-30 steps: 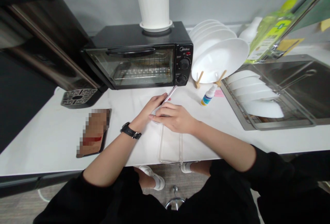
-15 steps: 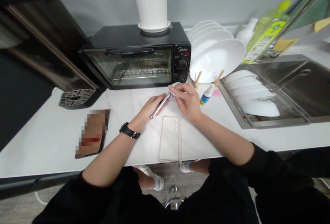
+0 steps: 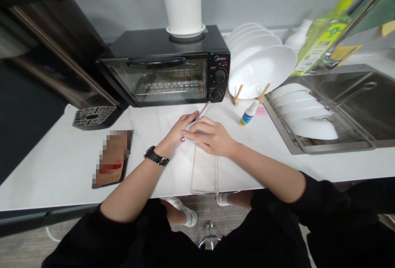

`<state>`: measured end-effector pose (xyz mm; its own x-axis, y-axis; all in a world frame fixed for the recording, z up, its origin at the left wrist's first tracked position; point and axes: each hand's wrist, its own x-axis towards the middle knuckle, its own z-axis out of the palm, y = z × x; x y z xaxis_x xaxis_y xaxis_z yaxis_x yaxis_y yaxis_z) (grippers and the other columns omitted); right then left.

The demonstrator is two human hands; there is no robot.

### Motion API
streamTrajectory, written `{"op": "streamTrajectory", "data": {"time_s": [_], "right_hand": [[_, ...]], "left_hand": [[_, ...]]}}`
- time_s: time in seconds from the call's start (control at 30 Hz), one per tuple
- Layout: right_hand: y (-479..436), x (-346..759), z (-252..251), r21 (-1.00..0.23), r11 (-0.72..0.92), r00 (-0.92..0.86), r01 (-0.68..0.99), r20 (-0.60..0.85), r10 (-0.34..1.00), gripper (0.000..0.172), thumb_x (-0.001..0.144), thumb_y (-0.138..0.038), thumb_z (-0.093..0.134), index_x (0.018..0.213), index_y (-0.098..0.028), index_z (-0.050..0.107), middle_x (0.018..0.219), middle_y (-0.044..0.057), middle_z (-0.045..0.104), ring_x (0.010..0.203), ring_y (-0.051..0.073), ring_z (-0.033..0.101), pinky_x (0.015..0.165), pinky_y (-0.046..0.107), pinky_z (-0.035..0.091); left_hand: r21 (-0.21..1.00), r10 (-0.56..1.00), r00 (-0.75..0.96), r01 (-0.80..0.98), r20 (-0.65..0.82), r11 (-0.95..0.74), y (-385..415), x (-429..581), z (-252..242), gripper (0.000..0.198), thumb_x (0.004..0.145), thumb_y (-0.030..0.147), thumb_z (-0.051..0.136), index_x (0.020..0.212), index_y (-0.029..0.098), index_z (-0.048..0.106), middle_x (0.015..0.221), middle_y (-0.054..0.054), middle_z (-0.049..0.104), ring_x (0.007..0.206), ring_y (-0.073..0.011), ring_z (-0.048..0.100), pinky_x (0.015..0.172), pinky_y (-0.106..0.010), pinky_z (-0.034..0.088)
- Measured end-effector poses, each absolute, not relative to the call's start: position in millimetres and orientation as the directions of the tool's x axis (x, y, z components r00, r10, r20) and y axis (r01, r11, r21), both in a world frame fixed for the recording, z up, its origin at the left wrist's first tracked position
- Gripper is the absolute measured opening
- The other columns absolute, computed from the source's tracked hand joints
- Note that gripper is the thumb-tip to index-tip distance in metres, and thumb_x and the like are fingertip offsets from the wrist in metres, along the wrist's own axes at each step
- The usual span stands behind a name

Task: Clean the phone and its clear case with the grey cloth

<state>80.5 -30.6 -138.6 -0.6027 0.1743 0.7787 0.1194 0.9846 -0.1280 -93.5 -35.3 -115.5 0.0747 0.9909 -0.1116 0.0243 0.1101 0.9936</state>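
Right hand (image 3: 212, 138) just came back from the far end to press on the thin pinkish phone (image 3: 197, 121) that the left hand (image 3: 180, 130) pinches tilted (clear plastic phone case (image 3: 204, 173) lies right below on the white table (image 3: 61, 165)).

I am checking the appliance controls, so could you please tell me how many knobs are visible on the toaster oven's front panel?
2, both on the toaster oven panel right of the glass door: the upper knob below the brand name, and the lower knob directly beneath it. None looks hidden.

Right hand (image 3: 212, 138) back down from the far end of the phone (image 3: 200, 116) to its near end, again covering the top of the clear case (image 3: 204, 171).
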Motion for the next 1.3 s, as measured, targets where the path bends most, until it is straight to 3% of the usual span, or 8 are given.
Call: {"op": "streamTrajectory", "data": {"time_s": [0.2, 0.3, 0.37, 0.5, 0.6, 0.83, 1.07, 1.3], "right_hand": [[-38, 73, -139, 0.031, 0.995, -0.667, 0.097, 0.744, 0.041, 0.029, 0.111, -0.018, 0.059, 0.135, -0.022, 0.074, 0.107, 0.003, 0.079, 0.103, 0.018, 0.065, 0.091, 0.033, 0.062], [-31, 79, -138, -0.045, 0.991, -0.645, 0.124, 0.755, 0.115, 0.034, 0.111, -0.017, 0.055, 0.139, -0.024, 0.072, 0.106, 0.004, 0.077, 0.105, 0.020, 0.064, 0.093, 0.038, 0.062], [-24, 86, -137, -0.113, 0.981, -0.614, 0.158, 0.767, 0.188, 0.038, 0.111, -0.018, 0.053, 0.143, -0.028, 0.071, 0.106, 0.005, 0.075, 0.104, 0.022, 0.064, 0.091, 0.041, 0.062], [-10, 97, -139, -0.248, 0.923, -0.436, 0.293, 0.824, 0.360, 0.045, 0.109, -0.019, 0.054, 0.148, -0.034, 0.069, 0.109, 0.006, 0.072, 0.099, 0.023, 0.062, 0.085, 0.043, 0.058], [-2, 101, -142, -0.334, 0.862, -0.291, 0.382, 0.841, 0.455, 0.048, 0.108, -0.016, 0.053, 0.150, -0.035, 0.069, 0.110, 0.006, 0.071, 0.096, 0.023, 0.060, 0.084, 0.043, 0.055], [-1, 102, -143, -0.425, 0.812, -0.260, 0.401, 0.797, 0.546, 0.050, 0.106, -0.015, 0.055, 0.148, -0.038, 0.071, 0.109, 0.005, 0.069, 0.101, 0.024, 0.062, 0.087, 0.044, 0.055], [-15, 92, -141, -0.302, 0.903, -0.392, 0.306, 0.824, 0.409, 0.045, 0.109, -0.018, 0.054, 0.149, -0.035, 0.069, 0.106, 0.005, 0.071, 0.096, 0.023, 0.061, 0.083, 0.042, 0.057], [-35, 76, -140, -0.116, 0.992, -0.693, 0.055, 0.711, 0.121, 0.034, 0.111, -0.018, 0.058, 0.141, -0.026, 0.072, 0.107, 0.004, 0.077, 0.105, 0.019, 0.066, 0.093, 0.036, 0.061]], "left_hand": [[0.985, 0.995, 0.099, 0.173, -0.031, 0.014, -38, -97, -108, 0.014, 0.093, 0.030, 0.074, 0.083, 0.021, 0.076, 0.084, -0.003, 0.076, 0.092, -0.0172, 0.071, 0.080, -0.022, 0.057], [0.995, 0.998, 0.051, 0.102, -0.026, 0.021, -38, -100, -113, 0.009, 0.084, 0.027, 0.082, 0.085, 0.021, 0.075, 0.086, -0.003, 0.076, 0.094, -0.0165, 0.071, 0.076, -0.020, 0.055], [0.998, 0.997, 0.054, 0.040, -0.057, 0.055, -38, -101, -118, 0.015, 0.081, 0.029, 0.085, 0.082, 0.020, 0.073, 0.076, -0.001, 0.070, 0.078, -0.0139, 0.067, 0.063, -0.019, 0.049], [0.990, 0.982, 0.130, -0.012, -0.139, 0.142, -35, -96, -122, 0.039, 0.097, 0.046, 0.072, 0.070, 0.018, 0.063, 0.059, 0.004, 0.051, 0.044, -0.0066, 0.040, 0.042, -0.021, 0.028], [0.980, 0.972, 0.140, -0.030, -0.190, 0.196, -35, -93, -120, 0.040, 0.102, 0.046, 0.070, 0.077, 0.015, 0.069, 0.061, 0.004, 0.052, 0.041, -0.0040, 0.039, 0.039, -0.021, 0.024], [0.964, 0.960, 0.128, -0.066, -0.249, 0.258, -36, -91, -114, 0.037, 0.105, 0.046, 0.071, 0.087, 0.014, 0.073, 0.060, 0.006, 0.050, 0.039, -0.0022, 0.037, 0.038, -0.020, 0.022], [0.979, 0.976, 0.094, -0.043, -0.195, 0.200, -35, -90, -118, 0.045, 0.105, 0.039, 0.065, 0.066, 0.018, 0.060, 0.055, 0.005, 0.049, 0.040, -0.0049, 0.037, 0.039, -0.021, 0.023], [0.993, 0.991, 0.096, 0.078, -0.097, 0.090, -41, -93, -102, 0.013, 0.094, 0.025, 0.075, 0.085, 0.018, 0.080, 0.083, -0.003, 0.075, 0.085, -0.0147, 0.069, 0.076, -0.020, 0.055]]}}
